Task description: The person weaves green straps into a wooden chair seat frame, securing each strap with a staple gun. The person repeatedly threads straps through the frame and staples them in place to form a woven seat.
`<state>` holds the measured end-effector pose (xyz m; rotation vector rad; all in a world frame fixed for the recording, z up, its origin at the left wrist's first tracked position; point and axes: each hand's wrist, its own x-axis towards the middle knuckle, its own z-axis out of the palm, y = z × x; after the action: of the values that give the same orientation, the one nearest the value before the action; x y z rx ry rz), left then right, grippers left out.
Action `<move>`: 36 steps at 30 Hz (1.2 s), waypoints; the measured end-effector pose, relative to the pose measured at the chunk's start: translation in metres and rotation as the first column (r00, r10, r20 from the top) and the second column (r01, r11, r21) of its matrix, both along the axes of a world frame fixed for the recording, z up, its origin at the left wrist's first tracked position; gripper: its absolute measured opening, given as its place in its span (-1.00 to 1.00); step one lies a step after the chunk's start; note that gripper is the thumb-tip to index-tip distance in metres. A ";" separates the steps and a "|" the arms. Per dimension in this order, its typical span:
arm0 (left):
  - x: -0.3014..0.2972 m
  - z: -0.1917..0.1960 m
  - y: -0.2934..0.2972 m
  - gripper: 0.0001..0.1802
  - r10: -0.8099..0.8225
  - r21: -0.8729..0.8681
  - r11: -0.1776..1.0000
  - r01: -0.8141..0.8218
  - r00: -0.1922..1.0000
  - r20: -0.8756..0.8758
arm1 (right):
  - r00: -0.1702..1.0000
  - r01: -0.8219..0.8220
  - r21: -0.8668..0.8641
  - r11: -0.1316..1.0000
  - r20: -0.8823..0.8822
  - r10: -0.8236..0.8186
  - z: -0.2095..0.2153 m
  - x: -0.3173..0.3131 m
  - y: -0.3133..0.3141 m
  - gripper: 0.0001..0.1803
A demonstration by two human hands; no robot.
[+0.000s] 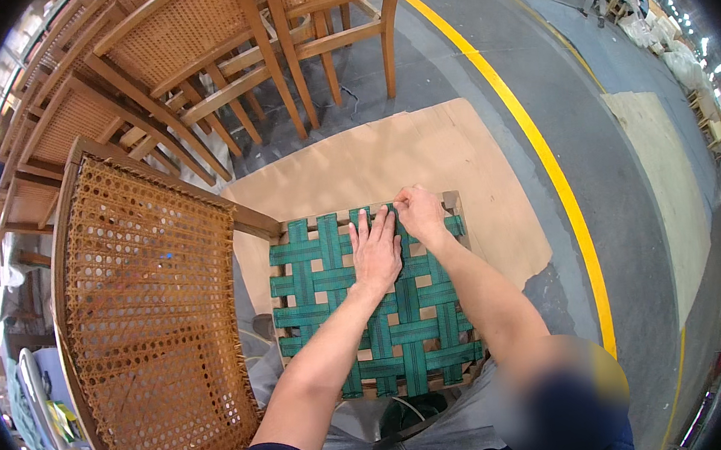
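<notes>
Webbing (411, 332) lies woven both ways across the chair seat (451, 203), perhaps only edge work left; the left hand (377, 259) presses flat, the right hand (420, 215) bunches at its far edge, grip unclear.

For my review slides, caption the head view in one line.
Left hand rests on a green woven webbing seat, right hand at its far edge, cane backrest to the left.
</notes>
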<state>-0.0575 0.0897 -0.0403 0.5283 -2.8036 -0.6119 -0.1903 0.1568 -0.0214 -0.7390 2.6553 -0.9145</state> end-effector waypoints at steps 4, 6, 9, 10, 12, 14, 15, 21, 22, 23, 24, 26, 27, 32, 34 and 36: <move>-0.012 0.002 0.008 -0.38 -0.007 -0.128 0.992 0.014 0.998 0.056 | 0.983 0.110 -0.102 0.989 0.160 -0.093 0.001 -0.018 0.009 -0.75; -0.017 0.004 0.013 -0.36 -0.022 -0.130 0.991 0.031 0.997 0.071 | 0.937 0.267 -0.345 0.900 0.310 -0.159 0.006 -0.027 0.044 -0.70; -0.008 -0.004 0.004 -0.36 0.006 -0.147 0.989 0.007 0.996 0.085 | 0.914 0.364 -0.559 0.744 0.368 -0.171 0.018 -0.018 0.131 -0.67; -0.007 -0.006 0.001 -0.36 0.030 -0.206 0.979 -0.012 0.996 0.083 | 0.890 0.445 -0.499 0.744 0.337 -0.307 0.028 -0.011 0.174 -0.72; -0.013 -0.009 0.005 -0.35 0.007 -0.284 0.959 0.009 0.998 0.058 | 0.851 0.521 -0.451 0.725 0.217 -0.478 0.048 0.014 0.292 -0.78; -0.015 -0.007 0.016 -0.34 -0.001 -0.318 0.947 0.047 0.989 0.145 | 0.692 0.714 -0.286 0.638 0.152 -0.706 0.067 0.065 0.393 -0.77; -0.007 -0.012 0.005 -0.35 0.054 -0.288 0.957 -0.029 0.995 0.082 | 0.620 0.778 -0.226 0.587 0.118 -0.776 0.078 0.088 0.428 -0.77; -0.011 -0.002 0.018 -0.39 0.061 -0.240 0.970 -0.022 0.986 0.153 | 0.446 0.723 0.587 0.364 0.005 -0.895 0.073 0.198 0.540 -0.53; -0.009 -0.001 0.017 -0.39 0.041 -0.241 0.971 0.002 0.984 0.176 | 0.431 0.711 0.619 0.335 -0.007 -0.902 0.065 0.201 0.541 -0.48; -0.007 0.001 0.014 -0.39 0.052 -0.255 0.967 -0.004 0.982 0.182 | 0.473 0.726 0.579 0.371 -0.030 -0.880 0.057 0.202 0.538 -0.42; -0.009 0.005 0.012 -0.39 0.064 -0.253 0.967 -0.017 0.982 0.178 | 0.552 0.760 0.470 0.449 -0.101 -0.828 0.051 0.206 0.540 -0.39; -0.012 0.008 0.021 -0.38 0.035 -0.175 0.985 0.002 0.977 0.210 | 0.574 0.711 0.540 0.450 -0.077 -0.815 0.046 0.221 0.557 -0.39; -0.018 0.006 0.032 -0.38 0.007 -0.106 0.994 0.012 0.984 0.180 | 0.623 0.607 0.695 0.386 -0.114 -0.774 0.060 0.232 0.581 -0.36; -0.007 0.011 0.013 -0.37 0.051 -0.116 0.993 -0.026 0.976 0.211 | 0.348 0.818 0.455 0.352 0.097 -0.933 0.030 0.236 0.546 -0.36; -0.010 0.007 0.014 -0.37 0.036 -0.102 0.995 -0.019 0.985 0.169 | 0.378 0.867 0.326 0.376 0.061 -0.924 0.041 0.234 0.543 -0.35; -0.001 0.006 0.002 -0.37 0.058 -0.140 0.990 -0.035 0.984 0.170 | 0.484 0.862 0.166 0.478 0.006 -0.875 0.050 0.229 0.508 -0.33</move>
<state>-0.0589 0.0921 -0.0344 0.6468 -2.9589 -0.3777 0.0391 0.6647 0.0288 0.8309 2.8983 -0.8657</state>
